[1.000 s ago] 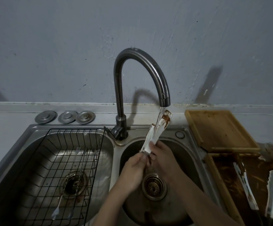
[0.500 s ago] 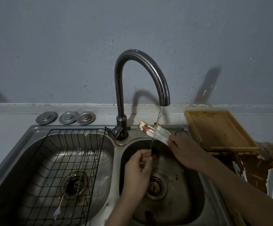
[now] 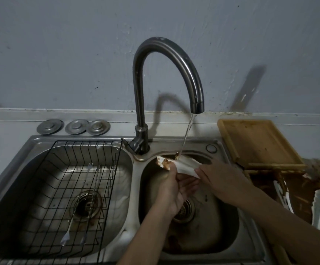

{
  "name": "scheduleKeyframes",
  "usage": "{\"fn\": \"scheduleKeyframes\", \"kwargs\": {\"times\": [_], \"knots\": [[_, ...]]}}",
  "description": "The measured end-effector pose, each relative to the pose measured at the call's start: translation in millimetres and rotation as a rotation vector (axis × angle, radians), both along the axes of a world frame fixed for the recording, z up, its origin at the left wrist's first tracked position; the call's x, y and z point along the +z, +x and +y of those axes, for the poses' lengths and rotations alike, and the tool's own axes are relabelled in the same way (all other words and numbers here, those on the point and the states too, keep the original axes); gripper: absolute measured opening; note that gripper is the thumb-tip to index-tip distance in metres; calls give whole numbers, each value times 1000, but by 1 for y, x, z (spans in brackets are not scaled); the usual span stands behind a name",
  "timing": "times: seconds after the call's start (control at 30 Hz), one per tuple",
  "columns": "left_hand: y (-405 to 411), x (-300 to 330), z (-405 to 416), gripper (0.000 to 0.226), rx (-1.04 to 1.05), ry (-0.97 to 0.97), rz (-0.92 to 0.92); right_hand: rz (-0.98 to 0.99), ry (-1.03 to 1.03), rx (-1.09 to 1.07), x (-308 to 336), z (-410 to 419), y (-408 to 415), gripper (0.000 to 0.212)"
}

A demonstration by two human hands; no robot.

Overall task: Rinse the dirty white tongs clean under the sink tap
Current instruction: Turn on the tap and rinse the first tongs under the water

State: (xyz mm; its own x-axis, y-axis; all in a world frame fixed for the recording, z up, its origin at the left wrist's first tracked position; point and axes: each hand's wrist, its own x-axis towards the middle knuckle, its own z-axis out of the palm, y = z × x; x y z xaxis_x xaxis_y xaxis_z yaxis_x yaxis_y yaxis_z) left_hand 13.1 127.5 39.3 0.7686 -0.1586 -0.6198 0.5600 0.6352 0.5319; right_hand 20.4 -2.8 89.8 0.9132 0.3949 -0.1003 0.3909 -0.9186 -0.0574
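Both hands [image 3: 174,190] [image 3: 223,176] round white tongs [image 3: 186,164]

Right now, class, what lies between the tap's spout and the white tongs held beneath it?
A thin stream of water falls from the spout onto the white tongs; the head view shows nothing else there.

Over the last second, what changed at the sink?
The white tongs swung from upright to lying level, stained tip leftward. The left hand let go midway, then came back underneath, thumb on the stained end. The right hand kept its grip on the other end. Tap still running.
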Motion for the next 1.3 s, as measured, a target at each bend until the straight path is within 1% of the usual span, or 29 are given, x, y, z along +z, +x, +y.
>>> {"fn": "scheduleKeyframes", "kwargs": {"times": [0.07,0.13,0.17,0.27,0.3,0.33,0.47,0.5,0.57,0.63,0.7,0.77,0.87,1.0,1.1,1.17,1.2,1.3], "knots": [[3,-2,-2,42,-58,27,-20,-15,3,-3,-6,-4,2,33],[5,-6,-4,33,-101,69,-46,-8,37,-53,-10,-8,4,39],[5,-7,-4,36,-107,72,-48,-13,46,-59,-12,-10,4,40],[6,-12,0,67,-130,25,6,-11,41,-61,-17,-12,3,38],[6,-13,1,73,-147,19,13,-10,28,-63,-18,-13,3,37],[6,-13,2,74,-166,23,10,-3,18,-67,-19,-13,1,37],[4,-12,2,64,-244,73,-3,8,-44,-37,-16,-14,-1,34],[4,-12,3,67,-261,74,2,9,-63,-12,-15,-15,-3,33],[5,-11,9,80,-296,52,27,3,-75,14,-13,-16,-6,31],[7,-8,14,94,-338,17,48,-14,-52,-5,-13,-17,-8,33],[6,-4,17,101,-377,-15,63,-22,-32,-41,-16,-17,-9,36],[4,-3,18,102,-402,-30,55,-27,-53,-42,-19,-17,-9,36],[3,-3,20,91,-432,-17,53,-44,-68,-39,-17,-18,-10,38],[9,-6,30,105,-429,-104,132,-39,-68,-28,-13,-17,-12,39],[11,-9,33,110,-420,-139,124,-59,-68,-32,-13,-14,-13,39],[11,-13,31,105,-421,-113,98,-78,-89,-29,-12,-14,-13,40],[11,-15,32,97,-387,-95,88,-98,-107,-26,-11,-14,-12,40],[11,-19,37,59,-171,-6,84,-123,-129,-36,-7,-19,-14,40]]}}
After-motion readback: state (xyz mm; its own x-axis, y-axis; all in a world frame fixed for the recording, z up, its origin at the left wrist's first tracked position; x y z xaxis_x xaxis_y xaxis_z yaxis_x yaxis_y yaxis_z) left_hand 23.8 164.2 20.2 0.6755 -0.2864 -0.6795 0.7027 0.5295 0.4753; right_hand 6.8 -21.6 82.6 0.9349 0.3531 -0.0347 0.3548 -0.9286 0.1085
